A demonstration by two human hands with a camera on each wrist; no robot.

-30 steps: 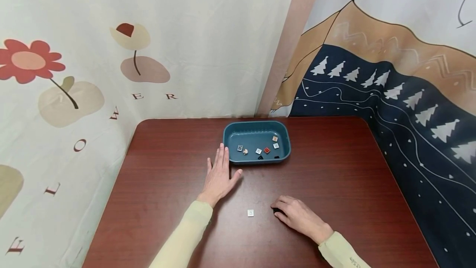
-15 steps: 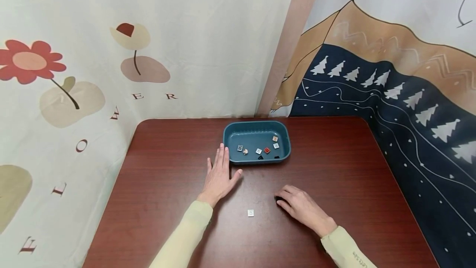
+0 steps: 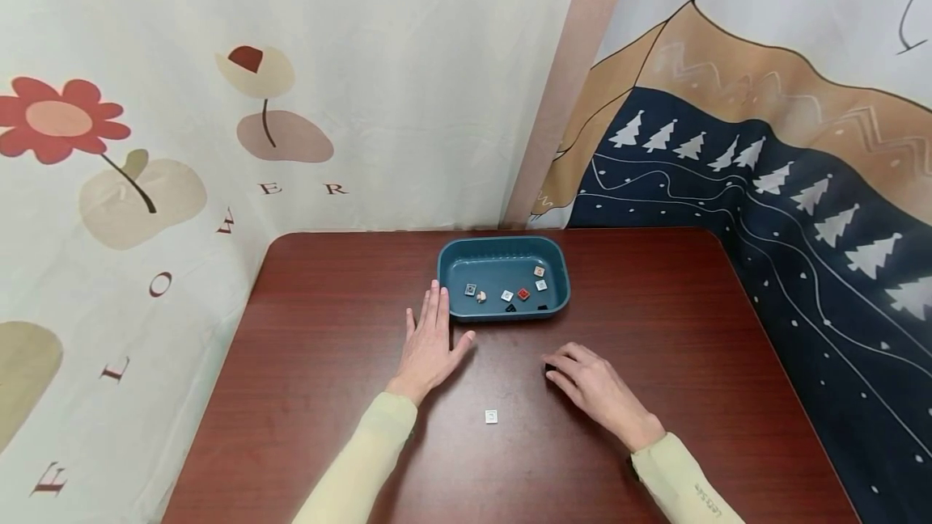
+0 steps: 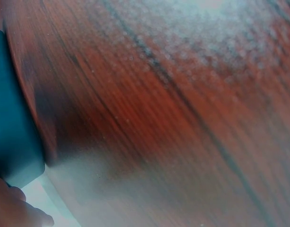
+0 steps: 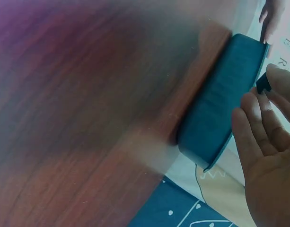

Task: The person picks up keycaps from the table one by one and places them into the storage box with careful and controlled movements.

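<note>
A blue-green tray (image 3: 502, 246) stands near the back edge of the table, with several small keycap-like pieces inside. My left hand (image 3: 425, 352) lies with straight fingers against the tray's left side, thumb spread out. In front of the tray my right hand (image 3: 599, 388) pinches a small black keycap (image 3: 550, 368) between thumb and fingertips. In the right wrist view the black keycap (image 5: 263, 83) shows slanted sides. A white square keycap (image 3: 491, 416) lies on the table between the two forearms.
Inside the tray are a red keycap (image 3: 523, 294), a white keycap (image 3: 506, 296) and other small pieces, some of them dark. The brown wooden table (image 3: 328, 297) meets printed curtains (image 3: 422, 103) along its back edge.
My right hand has moved forward and slightly right, towards the tray, carrying the black keycap. The left hand, the tray and the white keycap stay in place.
</note>
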